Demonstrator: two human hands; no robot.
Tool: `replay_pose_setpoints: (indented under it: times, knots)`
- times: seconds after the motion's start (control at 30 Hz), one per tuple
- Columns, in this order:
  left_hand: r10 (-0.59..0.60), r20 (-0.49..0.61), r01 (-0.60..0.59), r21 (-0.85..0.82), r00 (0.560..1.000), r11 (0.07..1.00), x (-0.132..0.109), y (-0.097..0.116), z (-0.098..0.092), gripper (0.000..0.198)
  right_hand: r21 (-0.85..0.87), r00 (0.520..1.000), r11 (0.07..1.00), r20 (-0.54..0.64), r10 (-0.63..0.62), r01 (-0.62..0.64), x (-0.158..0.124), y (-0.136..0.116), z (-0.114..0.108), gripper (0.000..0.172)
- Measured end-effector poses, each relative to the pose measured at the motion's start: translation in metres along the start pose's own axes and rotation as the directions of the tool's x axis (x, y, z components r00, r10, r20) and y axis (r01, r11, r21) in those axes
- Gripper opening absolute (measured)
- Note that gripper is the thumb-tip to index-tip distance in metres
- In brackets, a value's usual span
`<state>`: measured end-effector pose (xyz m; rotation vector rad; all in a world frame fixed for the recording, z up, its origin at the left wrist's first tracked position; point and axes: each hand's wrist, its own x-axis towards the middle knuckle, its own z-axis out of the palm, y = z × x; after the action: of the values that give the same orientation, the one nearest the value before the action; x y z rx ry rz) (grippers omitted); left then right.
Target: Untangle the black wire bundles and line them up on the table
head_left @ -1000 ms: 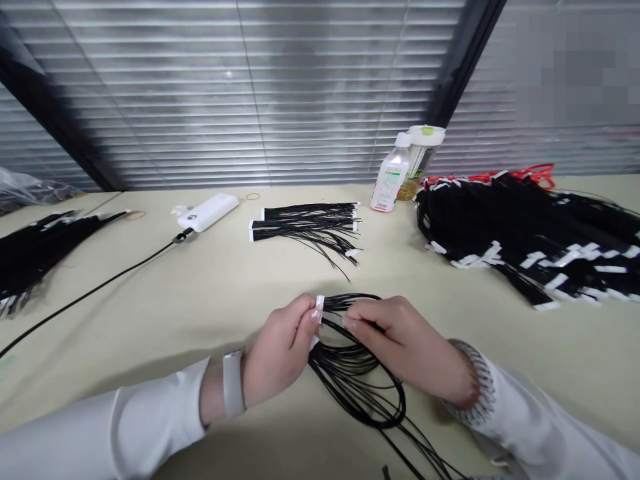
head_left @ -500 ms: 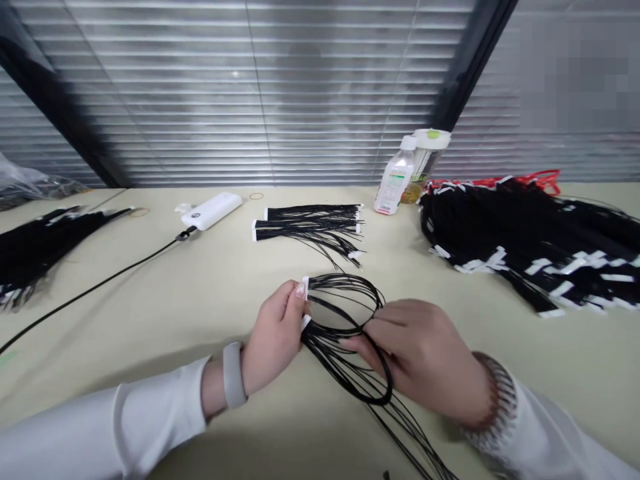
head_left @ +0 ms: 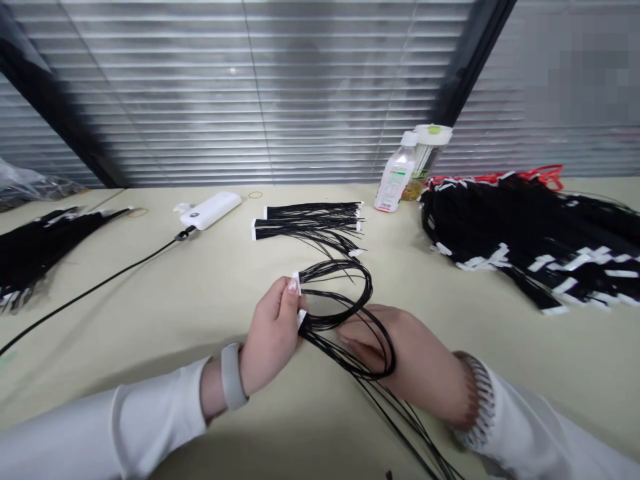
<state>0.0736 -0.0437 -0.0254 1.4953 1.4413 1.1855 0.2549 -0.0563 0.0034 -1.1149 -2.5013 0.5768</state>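
My left hand (head_left: 275, 323) is closed on the white connector ends of a black wire harness (head_left: 369, 283), thumb pressed on top. One white connector (head_left: 297, 283) shows above the thumb and another white connector (head_left: 301, 318) below it. From these the wires curve round in loops, and loose strands trail to the lower right. My right hand (head_left: 405, 353) is among the loops with bent fingers closed on the wires; its fingertips are partly hidden behind them. Just beyond lie several black wire harnesses (head_left: 310, 219) with white connectors, side by side.
A large heap of black harnesses (head_left: 510, 227) lies at right, red strips behind it. A bottle (head_left: 396, 175) and a lidded cup (head_left: 429, 157) stand at the back. At left are a white power bank (head_left: 213, 209) with a black cable (head_left: 120, 271) and more harnesses (head_left: 45, 247).
My right hand has shifted slightly left and turned, moving in under the wire loops. The upper loop has drawn rounder and moved left. My left hand keeps its grip, slightly further left.
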Motion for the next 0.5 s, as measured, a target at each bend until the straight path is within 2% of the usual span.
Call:
replay_pose_setpoints:
  times: [0.13, 0.2, 0.5]
  knots:
    - [0.045, -0.001, -0.045, 0.043, 0.999, 0.998, 0.000, 0.003, -0.001, 0.036, 0.280, 0.992, 0.958, -0.120, -0.034, 0.067, 0.003, -0.005, 0.010, 0.029]
    - [0.082, 0.000, -0.082, 0.075, 0.997, 0.994, 0.000, 0.004, -0.001, 0.035, 0.330, 0.984, 0.938, -0.171, -0.050, 0.105, 0.005, -0.006, 0.014, 0.026]
    - [0.156, 0.018, -0.157, 0.132, 0.988, 0.979, -0.003, 0.005, -0.001, 0.031, 0.215, 0.974, 0.966, -0.206, -0.098, 0.143, 0.005, -0.003, 0.022, 0.023]
